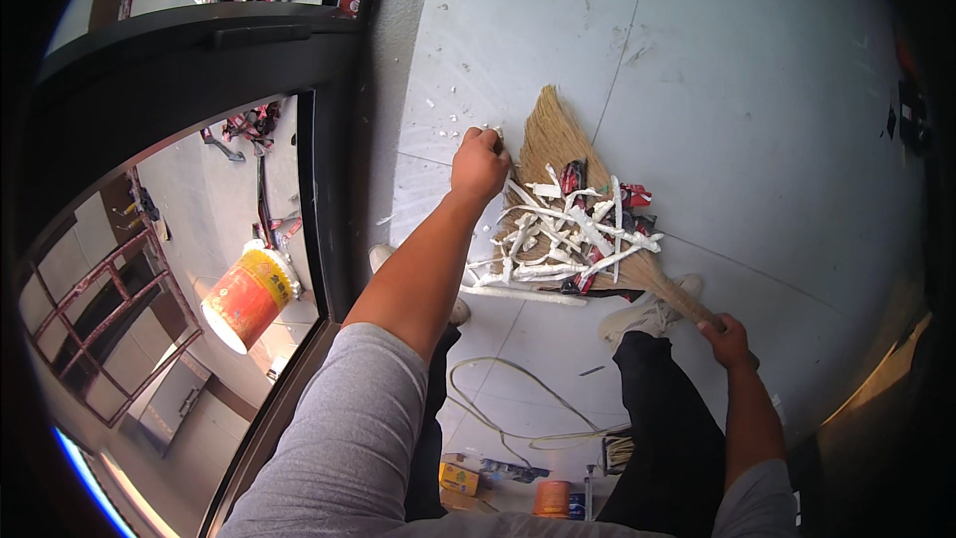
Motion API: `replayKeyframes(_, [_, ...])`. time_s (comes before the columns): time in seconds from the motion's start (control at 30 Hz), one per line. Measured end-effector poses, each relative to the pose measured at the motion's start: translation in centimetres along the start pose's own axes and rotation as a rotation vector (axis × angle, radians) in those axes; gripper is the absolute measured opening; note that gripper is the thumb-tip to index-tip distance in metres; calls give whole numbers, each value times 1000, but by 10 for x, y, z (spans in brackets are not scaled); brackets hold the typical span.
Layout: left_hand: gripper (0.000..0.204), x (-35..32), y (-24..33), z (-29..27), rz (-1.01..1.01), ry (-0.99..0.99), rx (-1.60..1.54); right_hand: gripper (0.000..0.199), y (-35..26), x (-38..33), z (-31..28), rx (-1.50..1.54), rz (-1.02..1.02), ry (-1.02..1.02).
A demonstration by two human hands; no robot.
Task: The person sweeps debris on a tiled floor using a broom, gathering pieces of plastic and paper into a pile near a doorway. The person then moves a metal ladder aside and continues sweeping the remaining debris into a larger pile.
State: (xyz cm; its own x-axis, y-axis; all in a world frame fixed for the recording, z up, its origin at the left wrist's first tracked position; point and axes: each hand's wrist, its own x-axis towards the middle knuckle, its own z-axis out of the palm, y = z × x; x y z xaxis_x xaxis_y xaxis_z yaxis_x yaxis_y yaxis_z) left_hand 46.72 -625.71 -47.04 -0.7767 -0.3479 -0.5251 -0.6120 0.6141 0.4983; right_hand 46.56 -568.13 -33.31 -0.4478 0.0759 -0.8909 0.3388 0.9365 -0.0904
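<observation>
My right hand point(729, 341) is wrapped round the handle of a straw broom point(554, 130), whose bristles fan out on the floor. On top of the bristles lies a heap of white, crumbly strips point(553, 229), mixed with crumpled red-and-black wrappers point(635, 196). Left of the bristle tips, my left hand point(481, 164) is closed with its fingers curled down. Small white bits show at its fingertips, but I cannot make out what it grips. One long white strip point(523, 294) lies on the floor below the heap.
A dark-framed glass door point(324, 189) stands on the left, with an orange-and-yellow bucket point(249, 294) seen in its pane. White crumbs point(453, 120) dot the pale tiled floor. A looped cable point(518, 430), a yellow box point(458, 478) and an orange tub point(552, 498) lie near my feet.
</observation>
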Motion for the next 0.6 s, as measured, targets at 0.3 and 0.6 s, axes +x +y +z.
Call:
replayKeyframes(0.3, [29,-84,16,14,-88,122,-22,48,9,0,1,28,42,-18])
replayKeyframes(0.6, [20,-83,-61,16,-132,28,-22,48,0,1,3,37,-14,-10])
